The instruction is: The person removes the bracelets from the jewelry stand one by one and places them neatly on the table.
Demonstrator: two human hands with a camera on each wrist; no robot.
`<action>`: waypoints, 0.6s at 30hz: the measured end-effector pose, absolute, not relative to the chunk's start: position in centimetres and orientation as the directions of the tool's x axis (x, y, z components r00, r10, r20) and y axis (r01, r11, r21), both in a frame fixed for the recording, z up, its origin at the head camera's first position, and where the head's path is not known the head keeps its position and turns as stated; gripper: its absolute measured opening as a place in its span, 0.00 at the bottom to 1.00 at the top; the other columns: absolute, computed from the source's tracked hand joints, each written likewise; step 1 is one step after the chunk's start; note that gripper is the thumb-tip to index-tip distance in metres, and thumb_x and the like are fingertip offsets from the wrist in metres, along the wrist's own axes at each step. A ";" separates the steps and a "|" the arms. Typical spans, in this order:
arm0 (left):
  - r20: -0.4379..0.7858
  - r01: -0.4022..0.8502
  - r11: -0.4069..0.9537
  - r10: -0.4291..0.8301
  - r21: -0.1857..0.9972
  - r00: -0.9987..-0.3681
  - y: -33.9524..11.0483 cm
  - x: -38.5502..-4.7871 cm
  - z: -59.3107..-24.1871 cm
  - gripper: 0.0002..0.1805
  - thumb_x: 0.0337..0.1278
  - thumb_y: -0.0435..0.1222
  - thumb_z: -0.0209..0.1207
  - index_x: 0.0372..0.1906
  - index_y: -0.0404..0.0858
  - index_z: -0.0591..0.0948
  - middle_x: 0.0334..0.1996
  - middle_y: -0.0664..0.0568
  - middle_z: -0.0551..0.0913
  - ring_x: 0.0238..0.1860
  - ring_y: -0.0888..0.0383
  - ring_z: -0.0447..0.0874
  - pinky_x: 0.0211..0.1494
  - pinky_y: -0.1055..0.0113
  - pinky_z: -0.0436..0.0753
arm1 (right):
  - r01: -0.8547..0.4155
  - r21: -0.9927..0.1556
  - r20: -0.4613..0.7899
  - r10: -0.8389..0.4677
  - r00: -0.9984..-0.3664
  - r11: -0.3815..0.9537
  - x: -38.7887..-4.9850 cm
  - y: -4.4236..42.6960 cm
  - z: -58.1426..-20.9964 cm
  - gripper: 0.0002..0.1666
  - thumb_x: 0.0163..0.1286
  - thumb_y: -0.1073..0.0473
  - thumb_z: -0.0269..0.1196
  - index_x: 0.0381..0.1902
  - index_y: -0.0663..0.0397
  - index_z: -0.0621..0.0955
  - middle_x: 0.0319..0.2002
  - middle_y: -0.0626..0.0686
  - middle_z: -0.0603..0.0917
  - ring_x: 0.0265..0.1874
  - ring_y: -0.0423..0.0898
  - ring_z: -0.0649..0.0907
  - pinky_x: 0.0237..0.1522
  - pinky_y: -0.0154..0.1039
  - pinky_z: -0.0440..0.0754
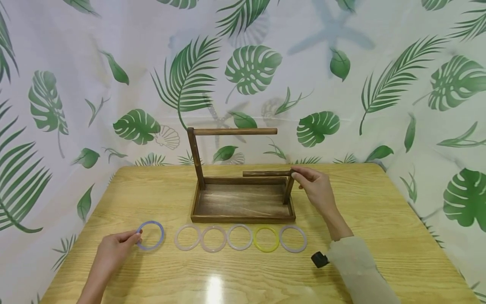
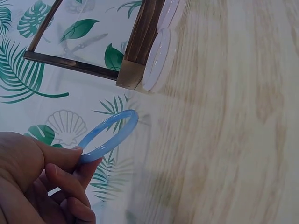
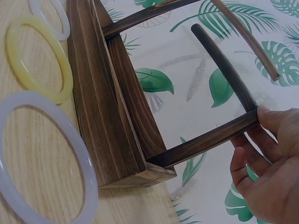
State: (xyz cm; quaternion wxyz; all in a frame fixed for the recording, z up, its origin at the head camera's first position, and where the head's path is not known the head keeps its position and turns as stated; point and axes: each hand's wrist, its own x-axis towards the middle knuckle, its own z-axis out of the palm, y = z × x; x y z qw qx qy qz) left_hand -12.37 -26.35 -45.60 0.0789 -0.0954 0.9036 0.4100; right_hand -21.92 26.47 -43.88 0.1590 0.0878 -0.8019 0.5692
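Observation:
My left hand (image 1: 113, 252) pinches a blue bangle (image 1: 163, 236) between thumb and fingers at its left edge. In the left wrist view the bangle (image 2: 112, 144) is tilted, its far side free. A dark wooden bangle stand (image 1: 243, 219) has a tray base, a tall post with a long bar at the left, and a shorter post (image 1: 289, 190) with a bar at the right. My right hand (image 1: 317, 190) grips the top corner of the shorter post; the right wrist view shows thumb and fingers around that corner (image 3: 252, 116). Both bars carry no bangles.
Several bangles lie in a row before the stand: pale ones at the left, a yellow bangle (image 1: 266, 251), then a lavender bangle (image 1: 293, 251) at the right end. A black device (image 1: 319, 259) is at the right sleeve. A leaf-print cloth (image 1: 258, 105) hangs behind the wooden table (image 1: 171, 278).

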 end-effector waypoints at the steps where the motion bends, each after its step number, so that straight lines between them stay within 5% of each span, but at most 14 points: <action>1: -0.223 -0.239 0.645 -0.107 0.726 -0.969 -26.3 -12.4 -45.7 0.25 0.79 0.45 0.56 0.62 0.28 0.82 0.48 0.41 0.89 0.66 0.30 0.73 0.63 0.33 0.74 | -0.321 -0.885 0.354 0.039 -0.935 0.339 -21.9 26.4 -43.8 0.18 0.77 0.59 0.65 0.58 0.63 0.86 0.53 0.65 0.87 0.37 0.34 0.83 0.36 0.34 0.86; 12: -0.205 -0.207 0.649 -0.080 0.732 -0.976 -26.2 -12.1 -46.5 0.22 0.77 0.41 0.57 0.59 0.26 0.83 0.45 0.42 0.90 0.64 0.30 0.76 0.60 0.35 0.76 | -0.320 -0.877 0.350 0.020 -0.937 0.358 -19.7 25.0 -40.6 0.17 0.77 0.66 0.62 0.58 0.73 0.83 0.53 0.70 0.85 0.35 0.31 0.81 0.35 0.26 0.83; 18: -0.220 -0.213 0.633 -0.069 0.744 -0.973 -26.0 -12.1 -46.8 0.21 0.76 0.41 0.59 0.59 0.27 0.83 0.48 0.40 0.89 0.66 0.30 0.73 0.67 0.29 0.68 | -0.311 -0.886 0.340 0.025 -0.940 0.343 -19.6 25.0 -40.6 0.17 0.77 0.66 0.62 0.58 0.72 0.83 0.53 0.71 0.84 0.36 0.31 0.81 0.35 0.26 0.83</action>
